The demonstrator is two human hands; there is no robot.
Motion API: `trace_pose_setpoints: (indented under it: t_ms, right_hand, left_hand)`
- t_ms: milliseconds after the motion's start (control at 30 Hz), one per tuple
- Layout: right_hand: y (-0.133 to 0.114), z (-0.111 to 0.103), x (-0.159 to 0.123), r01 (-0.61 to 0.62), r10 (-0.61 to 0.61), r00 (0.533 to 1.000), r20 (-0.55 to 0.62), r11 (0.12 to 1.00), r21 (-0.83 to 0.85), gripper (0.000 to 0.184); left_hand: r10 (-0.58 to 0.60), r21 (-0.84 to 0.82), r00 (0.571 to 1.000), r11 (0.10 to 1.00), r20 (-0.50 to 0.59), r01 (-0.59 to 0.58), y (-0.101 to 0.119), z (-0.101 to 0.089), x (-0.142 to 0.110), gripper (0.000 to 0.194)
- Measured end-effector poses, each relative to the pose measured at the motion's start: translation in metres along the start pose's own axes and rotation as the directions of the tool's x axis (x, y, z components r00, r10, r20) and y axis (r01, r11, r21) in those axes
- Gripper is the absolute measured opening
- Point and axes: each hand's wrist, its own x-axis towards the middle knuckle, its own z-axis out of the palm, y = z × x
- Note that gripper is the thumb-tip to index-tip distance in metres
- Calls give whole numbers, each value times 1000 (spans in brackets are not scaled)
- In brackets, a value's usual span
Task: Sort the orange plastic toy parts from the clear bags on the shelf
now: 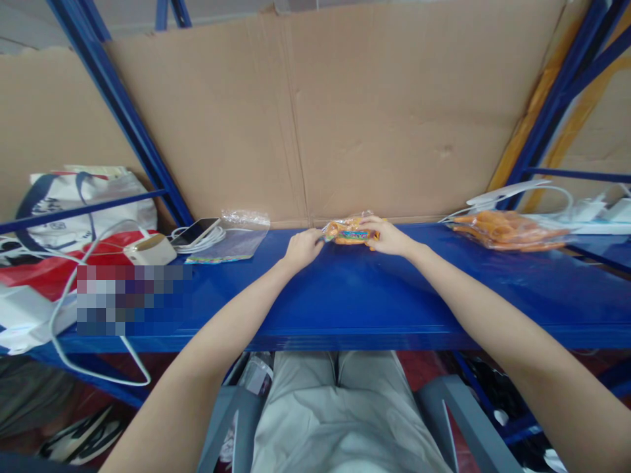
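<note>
An orange item in a clear plastic bag with a colourful label (352,233) lies at the back of the blue shelf, close to the cardboard wall. My left hand (304,249) grips the bag's left end, with its fingers closed. From the right, my right hand (387,236) holds the other end between thumb and fingers. What exactly is inside the bag is too small to make out. Both arms stretch forward over the bare blue shelf top (359,295).
On the right lies a bag of orange pieces (513,230) beside a white power strip (591,220). To the left are a clear plastic bag (236,240), a phone (197,231), coiled white cable, a white charger (150,253) and a white tote bag (93,203). Blue posts frame the shelf.
</note>
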Motion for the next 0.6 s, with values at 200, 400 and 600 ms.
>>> trace_pose_setpoints:
  t_ms: [200, 400, 600]
  right_hand:
    - [-13, -1, -1, 44, -44, 998, 50, 999, 0, 38]
    - [-19, 2, 4, -12, 10, 999, -37, 999, -52, 21]
    - [-21, -2, 7, -59, 42, 983, -177, 994, -92, 26]
  left_hand:
    - [-32, -35, 999, 999, -14, 31, 1, 0, 1, 24]
    - [-71, -94, 995, 993, -72, 64, -6, 4, 1, 14]
    - [-186, -287, 965, 949, -186, 128, -14, 12, 3, 14]
